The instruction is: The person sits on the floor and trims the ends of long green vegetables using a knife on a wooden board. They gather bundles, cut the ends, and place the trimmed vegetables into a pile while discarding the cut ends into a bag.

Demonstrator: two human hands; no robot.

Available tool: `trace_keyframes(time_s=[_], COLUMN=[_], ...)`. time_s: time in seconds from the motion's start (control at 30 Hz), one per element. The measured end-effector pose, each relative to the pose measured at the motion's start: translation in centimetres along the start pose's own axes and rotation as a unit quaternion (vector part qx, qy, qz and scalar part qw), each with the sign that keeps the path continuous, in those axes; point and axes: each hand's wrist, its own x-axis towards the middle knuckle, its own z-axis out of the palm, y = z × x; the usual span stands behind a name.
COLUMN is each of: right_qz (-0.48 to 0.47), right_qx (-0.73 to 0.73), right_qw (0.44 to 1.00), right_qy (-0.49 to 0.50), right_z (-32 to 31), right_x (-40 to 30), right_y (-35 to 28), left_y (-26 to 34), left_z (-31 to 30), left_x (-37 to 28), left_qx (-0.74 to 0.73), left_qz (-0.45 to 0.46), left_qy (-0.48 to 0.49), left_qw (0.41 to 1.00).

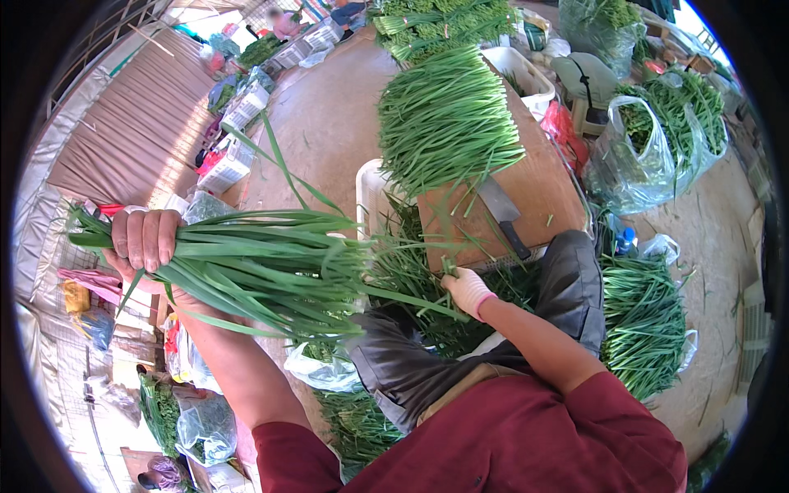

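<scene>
My bare left hand [148, 243] is raised at the left, wrapped around one end of a thick bunch of long flat green leaves [271, 265], which look like garlic chives. The bunch stretches across to the right, with a few leaves straggling out of it. My right hand [466, 291], in a pale glove with a pink cuff, is closed on a few green leaves [448, 266] at the near edge of a wooden board [530, 185]. Under it, loose leaves [400, 271] fill the space between my knees. A cleaver [499, 206] lies on the board.
A large stack of chives [450, 117] covers the board's far part, with tied green bundles [444, 28] beyond. White plastic baskets [370, 191] flank it. To my right stand a stuffed plastic bag [641, 154] and a chive heap [644, 326]. Other people [285, 23] sit farther off.
</scene>
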Motion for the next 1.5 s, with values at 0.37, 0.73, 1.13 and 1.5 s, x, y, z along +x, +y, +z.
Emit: trace_keyframes(time_s=[0.37,0.73,1.13,1.5], right_qz=[-0.040,-0.002,-0.103,-0.047], right_qx=[0.267,0.106,0.259,0.074], right_qw=[0.908,0.977,0.951,0.990], right_qy=[-0.319,-0.185,-0.134,-0.107], right_z=[-0.7,0.9,-0.5,-2.4], right_x=[-5.0,-4.3,-3.4,-1.3], right_y=[-15.3,-7.7,-15.2,3.1], left_y=[-2.6,-1.0,-2.3,0.0], left_z=[-0.3,-0.9,-1.1,1.9], left_x=[-1.0,-0.5,-1.6,-1.7], left_qx=[0.034,0.022,0.001,-0.080], left_qz=[-0.024,0.000,-0.017,0.035], left_qy=[0.034,-0.038,-0.054,-0.095], left_qw=[0.999,0.999,0.998,0.992])
